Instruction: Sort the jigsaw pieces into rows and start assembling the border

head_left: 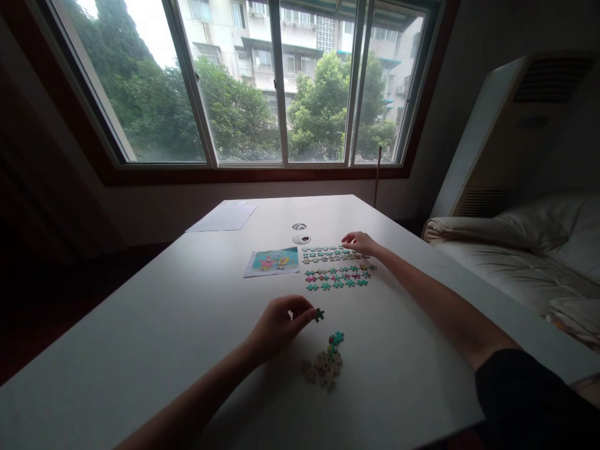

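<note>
My left hand [283, 320] pinches a dark green jigsaw puzzle piece [319, 314] between thumb and fingertips, above the white table. Just in front of me lies a loose heap of puzzle pieces [329, 369], some pale side up, others green. Farther off, several rows of puzzle pieces [337, 275] are laid out, mostly teal with some pink and yellow. At the back row of them my right hand [360, 242] has its fingers bent and closed at a small piece [347, 245], which the fingertips partly cover.
A printed picture [274, 261] with colourful cartoon figures lies left of the rows. Two round fittings [301, 239] sit behind it on the white table [187, 325]. Paper sheets [222, 217] lie at the far left corner. A cushioned seat [506, 250] stands at right.
</note>
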{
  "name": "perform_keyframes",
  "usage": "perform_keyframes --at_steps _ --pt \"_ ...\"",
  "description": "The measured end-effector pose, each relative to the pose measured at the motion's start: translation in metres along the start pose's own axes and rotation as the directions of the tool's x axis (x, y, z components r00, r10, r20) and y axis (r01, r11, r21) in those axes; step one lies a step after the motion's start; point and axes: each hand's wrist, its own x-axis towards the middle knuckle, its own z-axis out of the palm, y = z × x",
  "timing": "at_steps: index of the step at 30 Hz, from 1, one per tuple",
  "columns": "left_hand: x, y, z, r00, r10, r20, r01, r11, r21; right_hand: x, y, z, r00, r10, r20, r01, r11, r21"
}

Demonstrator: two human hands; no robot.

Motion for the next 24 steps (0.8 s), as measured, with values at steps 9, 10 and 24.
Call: perform_keyframes --at_steps 9,10,24 --pt "0.005 0.004 0.009 0.965 -0.261 -0.030 0.227 0.886 -0.404 -0.107 -0.084 0.026 0.878 -0.479 -0.007 0.477 0.874 -0.091" --pt "0.004 0.005 0.009 0.964 -0.264 -0.038 0.225 0.883 -0.413 -0.116 -0.092 0.029 0.870 -0.492 -0.017 0.490 0.869 -0.073" --pt "0.004 0.005 0.010 0.956 -0.283 -0.073 0.227 0.877 -0.424 -0.140 -0.120 0.039 0.889 -0.393 -0.237 0.422 0.902 0.086"
